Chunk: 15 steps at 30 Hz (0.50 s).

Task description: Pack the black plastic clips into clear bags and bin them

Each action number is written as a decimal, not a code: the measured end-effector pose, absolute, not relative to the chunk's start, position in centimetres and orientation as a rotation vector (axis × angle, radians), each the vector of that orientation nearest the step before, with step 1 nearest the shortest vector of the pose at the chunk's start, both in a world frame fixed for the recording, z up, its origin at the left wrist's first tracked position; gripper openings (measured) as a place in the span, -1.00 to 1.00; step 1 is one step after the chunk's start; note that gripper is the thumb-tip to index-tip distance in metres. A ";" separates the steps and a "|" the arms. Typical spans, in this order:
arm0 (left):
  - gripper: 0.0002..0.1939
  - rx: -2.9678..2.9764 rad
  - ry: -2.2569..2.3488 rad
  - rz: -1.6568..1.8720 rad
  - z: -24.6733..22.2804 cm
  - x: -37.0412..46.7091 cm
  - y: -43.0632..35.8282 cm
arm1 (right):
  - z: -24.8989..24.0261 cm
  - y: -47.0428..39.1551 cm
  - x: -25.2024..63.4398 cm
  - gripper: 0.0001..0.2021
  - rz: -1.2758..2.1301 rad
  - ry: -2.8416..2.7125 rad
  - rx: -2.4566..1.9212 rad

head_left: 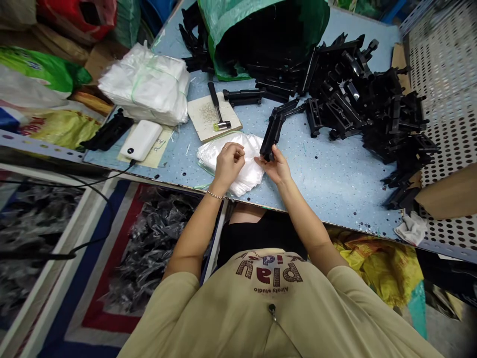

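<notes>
The right hand (278,168) grips a black plastic part (273,134); the left hand (229,163) curls over white bags (250,175), though whether it pinches anything I cannot tell.

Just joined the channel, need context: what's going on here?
A person holds a black part in the right hand. The left hand is curled over a pile of thin white bags; whether it grips one is unclear. A hammer lies on a board beyond, and more black parts are heaped to the right.
</notes>
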State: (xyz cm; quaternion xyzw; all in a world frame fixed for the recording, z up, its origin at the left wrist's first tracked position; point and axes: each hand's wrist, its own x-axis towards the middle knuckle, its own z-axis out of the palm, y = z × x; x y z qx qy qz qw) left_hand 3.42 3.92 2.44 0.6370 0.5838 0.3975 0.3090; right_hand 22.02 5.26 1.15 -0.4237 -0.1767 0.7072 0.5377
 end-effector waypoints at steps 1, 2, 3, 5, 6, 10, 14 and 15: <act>-0.86 1.791 1.553 1.072 2.6 2.9 3.5 | 0.8 5.3 21.8 -0.64 1.676 -0.387 -1.011; -0.82 1.903 1.563 1.056 2.7 2.4 3.0 | 0.6 5.3 21.6 -0.65 1.670 -0.367 -1.010; -0.79 1.998 1.575 1.007 2.7 1.9 2.7 | 0.5 5.3 21.4 -0.65 1.663 -0.361 -1.011; -0.73 2.099 1.604 0.906 2.7 1.2 2.5 | 0.8 5.1 21.4 -0.66 1.645 -0.379 -1.029; -0.69 2.111 1.608 0.887 2.6 1.0 2.5 | 1.2 4.7 21.6 -0.67 1.641 -0.395 -1.039; -0.56 2.100 1.515 0.966 2.7 1.1 2.5 | 3.2 1.1 23.8 -0.63 1.804 -0.466 -0.991; -0.71 2.049 1.616 1.012 2.3 1.0 2.2 | 3.9 -3.7 26.3 -0.51 2.066 -0.540 -0.915; -0.72 2.032 1.651 1.014 1.9 0.9 2.2 | 3.8 -4.6 26.6 -0.51 2.096 -0.545 -0.915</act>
